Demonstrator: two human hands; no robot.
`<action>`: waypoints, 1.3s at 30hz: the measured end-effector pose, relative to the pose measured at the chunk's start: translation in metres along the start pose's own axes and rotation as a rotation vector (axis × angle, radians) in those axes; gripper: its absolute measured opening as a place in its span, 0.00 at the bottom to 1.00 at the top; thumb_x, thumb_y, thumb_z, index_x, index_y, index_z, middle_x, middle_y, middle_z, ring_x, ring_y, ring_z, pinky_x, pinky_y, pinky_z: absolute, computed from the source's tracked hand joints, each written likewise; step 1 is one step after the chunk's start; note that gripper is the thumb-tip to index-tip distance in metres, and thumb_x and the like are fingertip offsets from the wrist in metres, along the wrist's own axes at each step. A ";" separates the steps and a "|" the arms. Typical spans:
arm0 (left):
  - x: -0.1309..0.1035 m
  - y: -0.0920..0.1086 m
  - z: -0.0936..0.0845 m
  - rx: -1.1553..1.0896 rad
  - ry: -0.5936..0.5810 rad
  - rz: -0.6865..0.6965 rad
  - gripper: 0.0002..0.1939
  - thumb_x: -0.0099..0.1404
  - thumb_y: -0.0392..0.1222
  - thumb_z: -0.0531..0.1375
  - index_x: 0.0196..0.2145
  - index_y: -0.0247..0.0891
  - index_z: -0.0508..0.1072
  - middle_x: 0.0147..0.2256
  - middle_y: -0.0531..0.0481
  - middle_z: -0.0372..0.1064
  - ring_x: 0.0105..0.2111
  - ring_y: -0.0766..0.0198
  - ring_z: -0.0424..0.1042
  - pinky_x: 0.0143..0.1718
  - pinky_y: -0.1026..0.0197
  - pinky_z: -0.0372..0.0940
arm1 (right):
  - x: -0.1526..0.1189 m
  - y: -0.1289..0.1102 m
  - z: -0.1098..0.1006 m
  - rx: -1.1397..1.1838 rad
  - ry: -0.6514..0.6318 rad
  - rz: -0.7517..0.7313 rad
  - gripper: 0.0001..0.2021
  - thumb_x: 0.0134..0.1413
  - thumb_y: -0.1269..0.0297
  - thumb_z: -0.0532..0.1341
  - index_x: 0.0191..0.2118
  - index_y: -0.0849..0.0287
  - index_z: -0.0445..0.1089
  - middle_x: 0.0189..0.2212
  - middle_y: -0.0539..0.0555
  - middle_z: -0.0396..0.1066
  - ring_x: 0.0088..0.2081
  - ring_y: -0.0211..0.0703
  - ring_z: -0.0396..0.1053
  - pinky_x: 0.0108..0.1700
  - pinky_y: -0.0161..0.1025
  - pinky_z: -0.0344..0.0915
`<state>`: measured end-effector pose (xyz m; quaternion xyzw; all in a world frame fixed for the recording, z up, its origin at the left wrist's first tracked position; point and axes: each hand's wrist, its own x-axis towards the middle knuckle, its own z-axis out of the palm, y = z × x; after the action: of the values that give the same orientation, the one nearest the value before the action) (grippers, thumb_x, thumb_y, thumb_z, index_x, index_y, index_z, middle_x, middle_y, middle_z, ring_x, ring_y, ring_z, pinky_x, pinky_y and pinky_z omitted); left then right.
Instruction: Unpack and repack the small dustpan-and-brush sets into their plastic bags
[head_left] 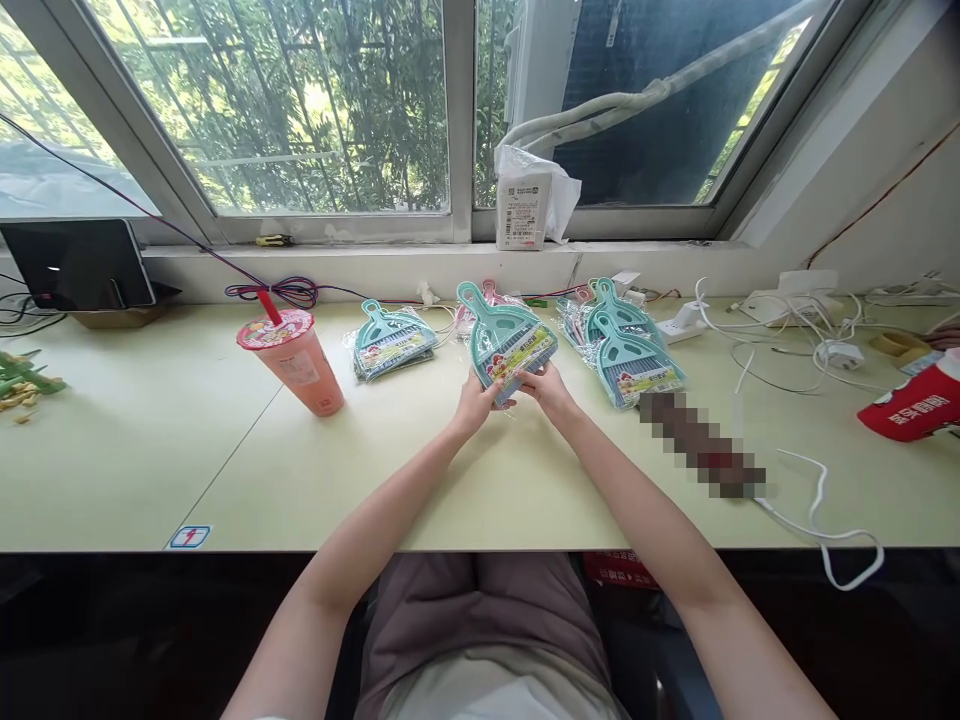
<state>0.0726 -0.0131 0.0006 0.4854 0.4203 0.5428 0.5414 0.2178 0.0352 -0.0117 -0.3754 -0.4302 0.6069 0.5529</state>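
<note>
Between my two hands, raised above the table, is a teal mini dustpan and brush set with a printed label. My left hand grips its lower left edge, and my right hand grips its lower right edge. Left of it lies a small stack of similar wrapped sets. On the right sits a larger pile of teal sets in clear plastic. A pink set is partly hidden behind the held one.
A pink drink cup with a red straw stands on the left of the table. A tablet is at the far left. White cables, a blurred-out object and a red item lie to the right.
</note>
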 end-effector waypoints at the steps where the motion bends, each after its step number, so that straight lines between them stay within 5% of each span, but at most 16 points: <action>1: 0.001 0.001 0.000 -0.007 -0.002 -0.005 0.30 0.56 0.42 0.63 0.54 0.37 0.58 0.52 0.37 0.66 0.31 0.62 0.74 0.27 0.57 0.74 | 0.001 -0.003 -0.003 -0.016 -0.012 0.016 0.24 0.36 0.66 0.73 0.42 0.56 0.65 0.41 0.54 0.76 0.42 0.48 0.75 0.45 0.46 0.75; 6: 0.015 0.011 -0.018 -0.053 0.100 -0.059 0.20 0.52 0.35 0.60 0.45 0.33 0.65 0.40 0.44 0.72 0.24 0.65 0.71 0.18 0.63 0.69 | 0.008 -0.023 -0.029 -0.226 -0.114 0.105 0.13 0.48 0.60 0.68 0.38 0.60 0.72 0.36 0.58 0.78 0.37 0.47 0.77 0.46 0.45 0.74; 10: 0.028 0.019 -0.045 -0.189 0.192 -0.156 0.14 0.52 0.32 0.58 0.39 0.33 0.65 0.25 0.52 0.69 0.15 0.71 0.63 0.12 0.69 0.60 | 0.011 -0.033 -0.048 -0.335 0.002 -0.208 0.13 0.57 0.56 0.58 0.42 0.57 0.74 0.45 0.59 0.75 0.47 0.47 0.74 0.54 0.49 0.67; 13: 0.031 0.022 -0.061 -0.271 0.226 -0.252 0.14 0.53 0.32 0.59 0.39 0.33 0.66 0.20 0.56 0.65 0.13 0.73 0.61 0.13 0.70 0.60 | 0.010 -0.035 -0.049 -0.686 -0.045 -0.461 0.17 0.52 0.62 0.62 0.49 0.50 0.72 0.57 0.54 0.66 0.60 0.49 0.60 0.62 0.53 0.55; 16: 0.030 0.022 -0.069 -0.251 0.184 -0.304 0.17 0.54 0.34 0.61 0.43 0.32 0.67 0.19 0.54 0.66 0.13 0.72 0.62 0.13 0.70 0.60 | 0.010 -0.032 -0.042 -0.922 -0.042 -0.615 0.23 0.46 0.65 0.66 0.51 0.47 0.72 0.60 0.52 0.61 0.63 0.51 0.55 0.65 0.55 0.46; 20: 0.029 0.021 -0.072 -0.210 0.072 -0.343 0.20 0.58 0.41 0.60 0.49 0.33 0.68 0.26 0.46 0.73 0.16 0.68 0.66 0.15 0.67 0.64 | 0.013 -0.030 -0.037 -0.830 0.029 -0.637 0.05 0.45 0.59 0.69 0.31 0.49 0.78 0.54 0.51 0.68 0.57 0.53 0.60 0.63 0.56 0.48; 25: 0.033 0.021 -0.075 -0.194 -0.156 -0.380 0.27 0.64 0.57 0.53 0.52 0.34 0.67 0.35 0.39 0.75 0.21 0.64 0.72 0.16 0.67 0.63 | 0.006 -0.040 -0.033 -0.605 -0.048 -0.530 0.11 0.47 0.52 0.66 0.26 0.54 0.73 0.47 0.53 0.73 0.52 0.51 0.66 0.60 0.52 0.53; 29: 0.032 0.018 -0.078 -0.166 -0.186 -0.376 0.23 0.61 0.52 0.60 0.49 0.36 0.69 0.35 0.40 0.75 0.22 0.65 0.72 0.17 0.67 0.66 | -0.003 -0.046 -0.022 -0.515 -0.111 -0.528 0.12 0.55 0.53 0.60 0.27 0.54 0.67 0.44 0.53 0.75 0.52 0.48 0.68 0.57 0.48 0.57; 34: 0.028 0.012 -0.077 -0.119 -0.135 -0.407 0.18 0.51 0.39 0.68 0.39 0.38 0.70 0.33 0.46 0.73 0.26 0.64 0.74 0.19 0.67 0.68 | -0.003 -0.040 -0.016 -0.719 -0.009 -0.538 0.12 0.57 0.55 0.57 0.26 0.54 0.68 0.31 0.53 0.75 0.41 0.48 0.68 0.50 0.47 0.60; 39: 0.022 0.015 -0.067 -0.050 -0.217 -0.302 0.21 0.50 0.38 0.69 0.41 0.35 0.67 0.36 0.46 0.72 0.27 0.64 0.74 0.19 0.68 0.65 | 0.000 -0.028 -0.016 -0.646 0.190 -0.637 0.12 0.55 0.54 0.58 0.26 0.55 0.65 0.48 0.57 0.69 0.49 0.48 0.64 0.48 0.45 0.63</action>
<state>0.0054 0.0123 0.0053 0.4591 0.4139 0.4100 0.6707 0.2422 0.0370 0.0086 -0.4317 -0.6386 0.2045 0.6033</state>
